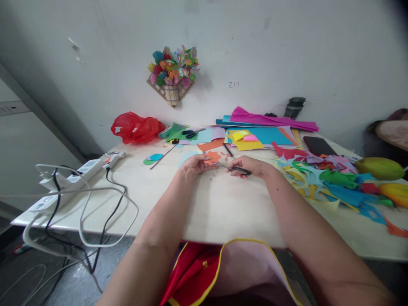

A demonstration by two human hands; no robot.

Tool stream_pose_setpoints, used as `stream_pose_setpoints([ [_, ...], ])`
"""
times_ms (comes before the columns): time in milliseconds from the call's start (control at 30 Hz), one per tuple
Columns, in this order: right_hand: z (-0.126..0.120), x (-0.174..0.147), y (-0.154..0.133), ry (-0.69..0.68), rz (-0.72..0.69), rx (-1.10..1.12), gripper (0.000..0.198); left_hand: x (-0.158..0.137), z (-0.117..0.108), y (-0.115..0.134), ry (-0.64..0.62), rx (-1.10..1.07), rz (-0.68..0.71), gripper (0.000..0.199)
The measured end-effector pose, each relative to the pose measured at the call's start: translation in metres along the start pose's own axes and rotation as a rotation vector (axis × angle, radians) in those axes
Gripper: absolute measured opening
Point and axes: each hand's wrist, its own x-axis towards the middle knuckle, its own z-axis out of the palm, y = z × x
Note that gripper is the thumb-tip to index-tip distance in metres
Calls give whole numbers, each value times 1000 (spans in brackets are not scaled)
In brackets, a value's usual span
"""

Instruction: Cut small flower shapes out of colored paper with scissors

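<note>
"What are the hands doing?"

"Mid-frame, the right hand (239, 166) is clasping one pair of black-handled scissors (241, 170); the left hand's (198, 165) fingers are pinching one orange paper flower (214, 157). Blur is making the blades' contact hard to judge. Careful cutting means turning the paper while the scissors are holding steady."

"And beyond?"

"Two paper discs (156, 157) are lying left of centre, one black pen (228, 150) is lying at centre, second scissors (190, 134) are resting above centre, and one bouquet (173, 72) is hanging upper left of centre."

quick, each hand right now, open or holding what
Left hand: closed, holding the orange paper flower.
Right hand: closed around the black-handled scissors.
</note>
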Motion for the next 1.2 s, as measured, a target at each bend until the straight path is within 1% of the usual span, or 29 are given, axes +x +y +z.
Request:
stream_pose_setpoints([
  [167,0,-2,-3,1,0,-7,38,1,-3,2,-45,13,-36,18],
  [367,0,-3,-6,12,16,-27,40,-1,1,3,2,14,-45,20],
  [500,1,-3,-7,6,24,-47,40,2,-1,1,-17,12,-30,19],
  [533,1,-3,-7,-2,26,-48,40,4,-2,0,3,19,-21,18],
  [567,1,-3,-7,-13,30,-49,40,5,-2,-1,31,24,6,16],
  [633,2,-4,-7,-38,44,-51,40,6,-4,-2,65,6,113,13],
  [767,1,-5,-5,-50,68,-71,40,7,-6,-1,33,-26,342,13],
  [833,0,-3,-2,-7,74,-77,41,6,-8,0,34,-35,418,14],
  [900,-1,0,2,77,90,-93,43,7,-9,1,62,-42,466,13],
  [967,-2,4,6,185,114,-164,44,7,-11,1,86,-37,492,11],
  [1000,-2,6,7,221,130,-240,44,8,-11,1,88,-29,498,11],
  [1100,-1,11,6,456,179,-607,40,7,-9,1,69,-4,500,11],
  [1133,0,11,5,505,194,-698,40,6,-7,1,62,6,497,12],
  [1200,2,11,1,516,245,-801,43,5,-4,0,49,26,487,12],
])
